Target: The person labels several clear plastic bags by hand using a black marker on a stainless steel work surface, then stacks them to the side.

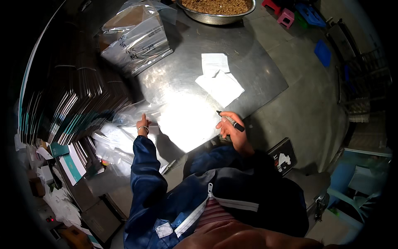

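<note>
My right hand (233,127) is closed around a black-and-grey marker pen (231,120), its dark tip pointing up and left over the table's near edge. My left hand (143,124), with a bracelet at the wrist, rests at clear plastic film (149,109); whether the fingers grip it cannot be told. White plastic bags (116,143) lie beside and below that hand. Several white paper sheets (222,84) overlap on the metal table (261,71), beyond my right hand. A strong glare hides the table surface between my hands.
A plastic-wrapped carton (136,40) with handwriting stands at the table's far left. A metal basin (217,19) of brown food pieces sits at the far edge. Stacks of flattened cartons (68,115) fill the left. Small plastic stools (286,18) and a dark case (283,155) stand to the right.
</note>
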Motion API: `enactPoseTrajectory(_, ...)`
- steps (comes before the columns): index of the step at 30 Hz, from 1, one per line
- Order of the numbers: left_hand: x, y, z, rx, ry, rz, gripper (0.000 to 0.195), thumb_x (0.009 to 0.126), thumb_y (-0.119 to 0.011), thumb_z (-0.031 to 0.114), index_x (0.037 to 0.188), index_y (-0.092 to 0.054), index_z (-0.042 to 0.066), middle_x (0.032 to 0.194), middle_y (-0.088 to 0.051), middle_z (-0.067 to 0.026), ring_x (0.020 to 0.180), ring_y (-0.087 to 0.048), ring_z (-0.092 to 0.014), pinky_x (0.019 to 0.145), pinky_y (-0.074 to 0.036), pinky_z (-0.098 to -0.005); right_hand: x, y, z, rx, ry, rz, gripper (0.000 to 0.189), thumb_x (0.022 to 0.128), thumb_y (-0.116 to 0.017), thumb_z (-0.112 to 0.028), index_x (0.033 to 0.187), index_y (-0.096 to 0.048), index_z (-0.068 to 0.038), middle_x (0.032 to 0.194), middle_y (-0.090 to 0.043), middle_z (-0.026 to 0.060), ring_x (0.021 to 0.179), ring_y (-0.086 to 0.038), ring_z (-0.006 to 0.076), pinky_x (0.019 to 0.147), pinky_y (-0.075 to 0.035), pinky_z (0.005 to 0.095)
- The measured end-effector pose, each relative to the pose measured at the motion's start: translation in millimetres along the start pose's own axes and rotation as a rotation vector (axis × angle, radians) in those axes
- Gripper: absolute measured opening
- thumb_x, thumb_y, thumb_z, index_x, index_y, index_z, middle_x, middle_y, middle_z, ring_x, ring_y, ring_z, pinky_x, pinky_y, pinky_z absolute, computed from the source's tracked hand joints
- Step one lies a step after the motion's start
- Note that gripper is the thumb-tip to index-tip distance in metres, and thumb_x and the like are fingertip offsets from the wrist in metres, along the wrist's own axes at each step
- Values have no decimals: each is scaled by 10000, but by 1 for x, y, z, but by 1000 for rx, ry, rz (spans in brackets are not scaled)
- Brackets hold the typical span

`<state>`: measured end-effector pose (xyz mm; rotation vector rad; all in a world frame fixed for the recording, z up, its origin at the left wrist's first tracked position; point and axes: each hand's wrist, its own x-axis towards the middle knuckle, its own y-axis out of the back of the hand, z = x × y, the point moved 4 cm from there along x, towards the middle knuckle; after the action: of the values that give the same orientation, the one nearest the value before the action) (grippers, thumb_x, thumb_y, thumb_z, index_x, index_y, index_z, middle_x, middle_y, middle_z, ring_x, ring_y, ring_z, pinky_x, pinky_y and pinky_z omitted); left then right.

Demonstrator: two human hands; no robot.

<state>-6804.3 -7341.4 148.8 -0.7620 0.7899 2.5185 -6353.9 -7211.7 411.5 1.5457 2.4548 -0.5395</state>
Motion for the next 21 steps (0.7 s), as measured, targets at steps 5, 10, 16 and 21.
enactPoseTrajectory(5, -42, -14, 80, -149, -302, -190, 229, 876, -554, 244, 757, -617, 59, 683, -660, -65, 396, -399, -93, 373, -288, -261, 12, 2, -1, 21, -28, -11, 292, 998, -520, -207, 1197, -538, 6, 845, -643, 101, 656, -536, 91, 579, -442, 227)
enactPoseTrajectory(10, -150, -20, 189, -395, -544, -290, 272, 960, -564, 287, 807, -606, 66, 617, -570, -8, 416, -380, -53, 370, -271, -232, 29, -3, -8, 5, -39, -87, 291, 996, -527, -203, 1196, -540, 8, 847, -644, 96, 668, -534, 93, 588, -444, 241)
enactPoseTrajectory(16, -250, 17, 197, -774, -580, -279, 230, 990, -542, 250, 886, -578, 47, 770, -635, -63, 427, -373, -56, 368, -273, -202, 46, -5, -12, -40, -40, -138, 281, 999, -513, -177, 1205, -537, 14, 861, -644, 96, 688, -541, 100, 600, -444, 243)
enactPoseTrajectory(21, -251, 39, 194, -790, -648, -179, 210, 991, -544, 253, 946, -581, 52, 780, -632, -63, 451, -381, -57, 382, -292, -200, 58, -17, -6, -2, 3, -252, 259, 994, -514, -161, 1205, -543, -13, 849, -640, 75, 691, -535, 88, 598, -431, 229)
